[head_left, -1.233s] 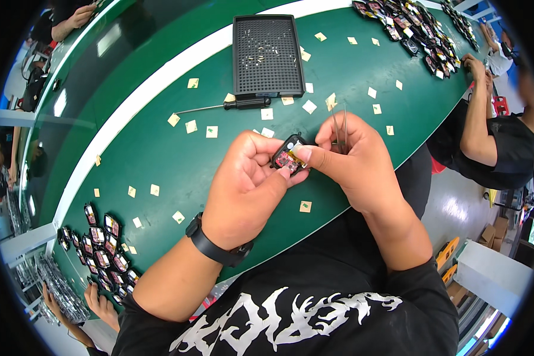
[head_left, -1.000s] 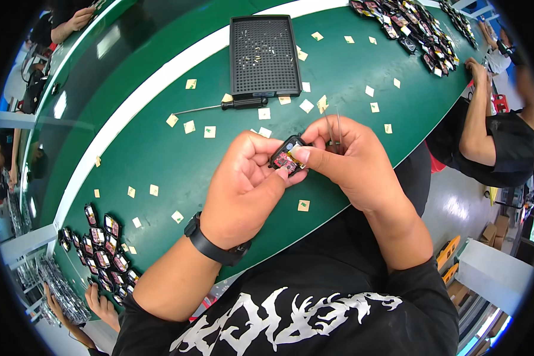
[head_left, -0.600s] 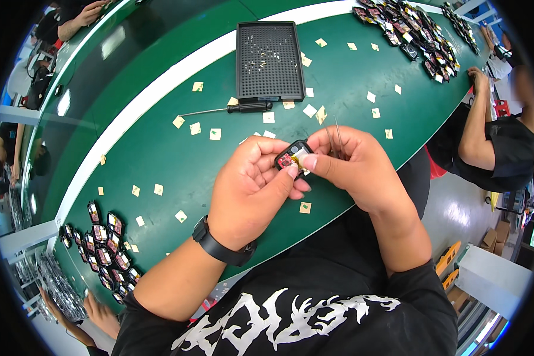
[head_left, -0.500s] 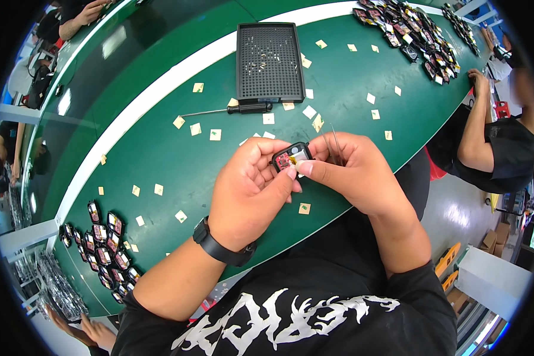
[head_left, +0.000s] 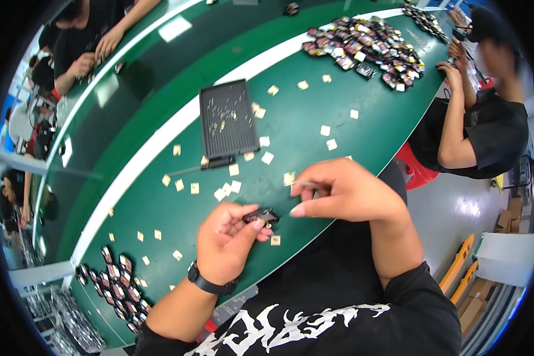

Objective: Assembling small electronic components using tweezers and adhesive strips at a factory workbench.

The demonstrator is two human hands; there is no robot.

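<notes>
A small black device casing (head_left: 269, 215), open at the back, is gripped between the thumb and fingers of my left hand (head_left: 224, 242). It is tilted, so little of its inside shows. My right hand (head_left: 353, 193) hovers to the right of it, apart from the casing, with its fingers curled round thin metal tweezers (head_left: 307, 184). The tweezers are slightly blurred and mostly hidden by the fingers. Small cream square pads (head_left: 234, 169) lie scattered on the green table (head_left: 291, 127) around my hands.
A black perforated tray (head_left: 226, 118) holding small bits stands beyond my hands, with a screwdriver (head_left: 221, 162) along its near edge. Piles of similar casings lie far right (head_left: 368, 50) and near left (head_left: 115, 285). A co-worker (head_left: 486, 124) sits at the right, another (head_left: 98, 41) far left.
My right hand has drawn away from the casing to the right with the tweezers. My left hand has tilted the casing. The view has shifted, so the tray appears lower and further left.
</notes>
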